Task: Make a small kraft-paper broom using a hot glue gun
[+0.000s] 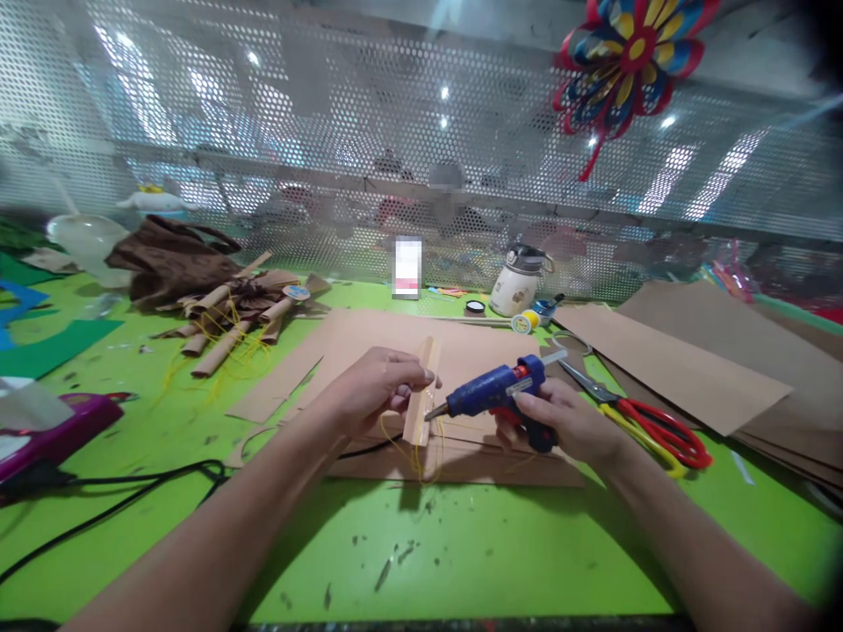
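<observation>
Left hand pinches a tan paper strip between its fingers over brown paper; right hand wraps its fingers around a blue glue gun. White lidded bottle behind, contents hidden.

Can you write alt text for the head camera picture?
A right hand points a blue glue gun at a tan strip held in the left hand, above brown sheets on a green table. Scissors lie to the right.
</observation>
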`<state>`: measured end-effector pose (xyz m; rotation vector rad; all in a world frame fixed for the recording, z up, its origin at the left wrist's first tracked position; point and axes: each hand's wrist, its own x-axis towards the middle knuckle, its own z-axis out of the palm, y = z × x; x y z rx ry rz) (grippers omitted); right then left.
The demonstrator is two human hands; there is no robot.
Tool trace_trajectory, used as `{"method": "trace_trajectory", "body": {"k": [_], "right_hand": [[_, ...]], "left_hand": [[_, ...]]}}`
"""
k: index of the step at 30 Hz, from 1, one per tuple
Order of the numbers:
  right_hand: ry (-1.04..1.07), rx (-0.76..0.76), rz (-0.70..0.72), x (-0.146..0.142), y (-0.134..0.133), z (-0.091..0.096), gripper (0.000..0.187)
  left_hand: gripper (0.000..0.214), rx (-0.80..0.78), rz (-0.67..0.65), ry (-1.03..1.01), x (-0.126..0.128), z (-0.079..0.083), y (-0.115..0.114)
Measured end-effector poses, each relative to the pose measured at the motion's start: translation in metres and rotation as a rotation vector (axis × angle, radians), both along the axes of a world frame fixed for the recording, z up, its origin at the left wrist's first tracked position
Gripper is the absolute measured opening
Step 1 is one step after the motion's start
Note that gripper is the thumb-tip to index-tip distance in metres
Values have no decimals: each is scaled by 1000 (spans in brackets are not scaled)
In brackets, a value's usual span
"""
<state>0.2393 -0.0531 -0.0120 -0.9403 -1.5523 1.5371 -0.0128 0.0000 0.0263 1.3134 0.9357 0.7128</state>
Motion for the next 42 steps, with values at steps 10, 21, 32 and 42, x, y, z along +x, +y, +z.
{"method": "trace_trajectory", "body": {"k": [10, 21, 32, 42], "right_hand": [[51, 20, 6, -1, -1, 3, 37], [67, 27, -22, 4, 3, 0, 36], [79, 26, -45, 5, 4, 1, 37], [102, 57, -77, 4, 5, 0, 33]], "left_hand": [[17, -3, -7, -4, 1, 1, -2], [19, -26, -23, -27, 0, 1, -2], [18, -36, -37, -16, 0, 0, -3], [14, -15, -47, -36, 0, 0, -2]]}}
